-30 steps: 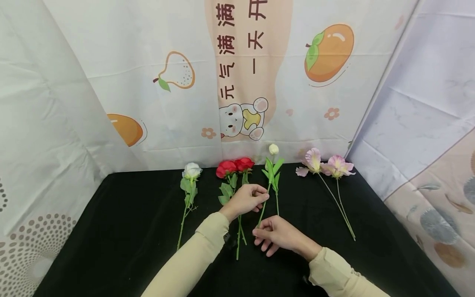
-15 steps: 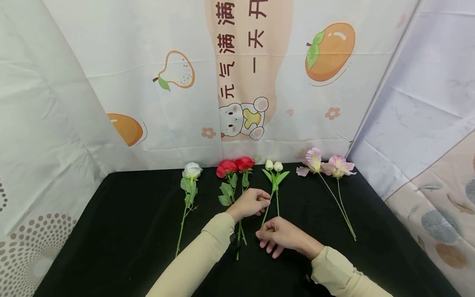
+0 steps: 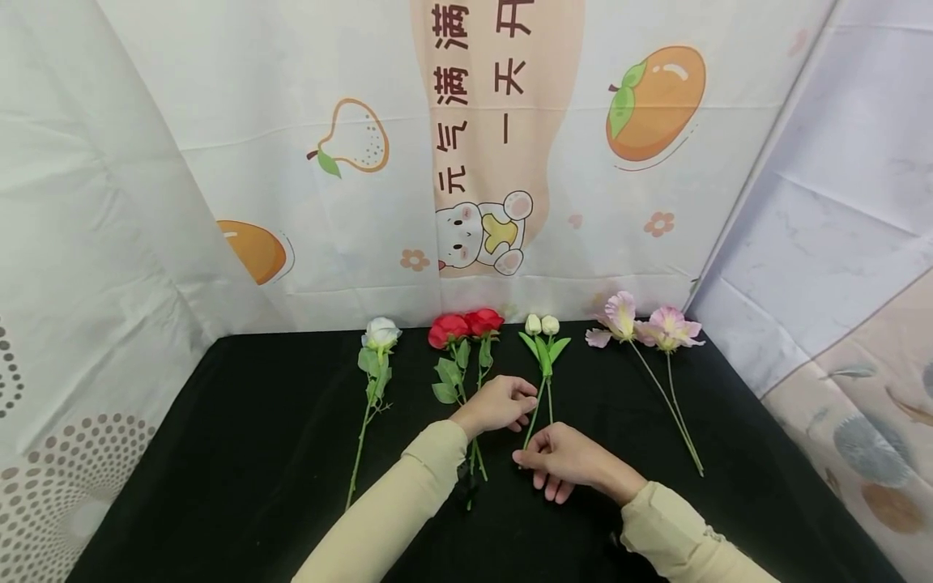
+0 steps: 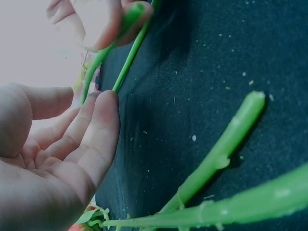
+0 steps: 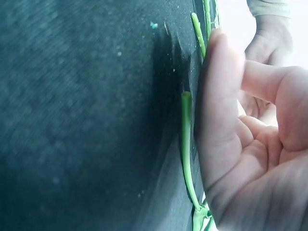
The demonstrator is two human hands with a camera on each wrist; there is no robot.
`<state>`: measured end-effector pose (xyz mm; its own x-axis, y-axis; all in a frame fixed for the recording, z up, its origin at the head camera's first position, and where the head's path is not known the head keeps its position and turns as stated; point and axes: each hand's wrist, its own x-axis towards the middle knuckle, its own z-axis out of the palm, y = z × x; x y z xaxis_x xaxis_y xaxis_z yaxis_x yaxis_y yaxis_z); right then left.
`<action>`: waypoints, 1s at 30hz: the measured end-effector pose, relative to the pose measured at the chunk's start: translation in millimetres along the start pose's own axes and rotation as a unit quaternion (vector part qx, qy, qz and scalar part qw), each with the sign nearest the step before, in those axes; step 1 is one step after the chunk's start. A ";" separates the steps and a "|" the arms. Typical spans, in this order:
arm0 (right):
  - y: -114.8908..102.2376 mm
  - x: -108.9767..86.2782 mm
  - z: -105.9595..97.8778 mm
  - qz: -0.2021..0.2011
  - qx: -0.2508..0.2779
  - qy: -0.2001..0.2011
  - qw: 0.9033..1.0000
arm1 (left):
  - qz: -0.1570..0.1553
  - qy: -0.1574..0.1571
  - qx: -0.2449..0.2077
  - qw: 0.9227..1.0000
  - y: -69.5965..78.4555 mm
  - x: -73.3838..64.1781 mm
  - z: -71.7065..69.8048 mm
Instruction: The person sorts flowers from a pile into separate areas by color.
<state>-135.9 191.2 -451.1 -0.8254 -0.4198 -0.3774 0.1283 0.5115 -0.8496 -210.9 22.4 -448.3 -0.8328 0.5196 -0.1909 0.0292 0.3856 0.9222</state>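
Observation:
Two white tulips [image 3: 542, 325] with bright green leaves lie side by side at the back of the black cloth, their stems pointing towards me. My right hand [image 3: 572, 463] pinches the lower end of the left tulip's stem [image 4: 98, 60] between thumb and index finger. Higher up that stem is my left hand [image 3: 499, 405], its thumb and fingers apart in the left wrist view, fingertips right by the stems. In the right wrist view, the other tulip's stem [image 5: 186, 139] lies on the cloth beside my right hand.
Left of the tulips lie two red roses [image 3: 465, 325], partly under my left arm. A white rose [image 3: 381, 334] lies further left, and two pink-purple flowers [image 3: 645, 324] lie at the right. Printed curtains [image 3: 350, 227] enclose the black-covered table [image 3: 270, 453].
The left tulip has come down towards me and its head is now level with the other one. Both hands have shifted slightly towards me and to the right.

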 end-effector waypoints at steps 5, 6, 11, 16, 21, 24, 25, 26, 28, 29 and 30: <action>3.0 -1.5 -3.3 -0.004 -0.009 0.007 1.000 | 0.003 -0.005 0.004 1.000 0.4 -0.2 1.3; 3.4 -1.9 -4.0 -0.006 -0.010 0.007 1.000 | 0.002 -0.006 0.003 1.000 0.2 -0.3 0.9; 2.4 -3.8 -8.5 -0.020 -0.012 -0.002 1.000 | -0.005 -0.010 -0.006 1.000 -3.0 -0.9 -1.7; -0.5 -5.9 -15.1 -0.055 -0.019 -0.018 0.998 | 0.029 -0.003 0.080 0.996 -2.8 -6.5 -7.8; -3.9 -9.8 -26.7 -0.139 -0.074 -0.015 0.987 | 0.126 0.041 0.288 0.949 10.5 -22.2 -25.0; -6.8 -14.8 -38.6 -0.199 -0.150 0.029 0.968 | 0.169 0.073 0.365 0.912 19.1 -34.3 -39.9; -8.5 -17.0 -42.5 -0.214 -0.175 0.048 0.960 | 0.181 0.086 0.387 0.900 20.8 -38.6 -45.1; -10.0 -19.0 -46.3 -0.230 -0.203 0.069 0.949 | 0.194 0.101 0.407 0.887 21.6 -43.3 -50.3; -13.9 -23.3 -52.3 -0.260 -0.260 0.114 0.923 | 0.216 0.131 0.437 0.863 21.4 -53.2 -60.5; -16.1 -25.4 -54.7 -0.271 -0.284 0.136 0.910 | 0.228 0.146 0.449 0.852 20.6 -58.3 -65.6; -18.4 -27.4 -56.5 -0.276 -0.304 0.154 0.899 | 0.243 0.159 0.457 0.841 19.7 -63.6 -70.8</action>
<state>-146.7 235.7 -404.3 -0.7960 -0.5563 0.2386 -0.5943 0.6437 -0.4821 -196.5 -57.1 -394.2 -0.7018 0.6106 0.3668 0.6997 0.6877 0.1938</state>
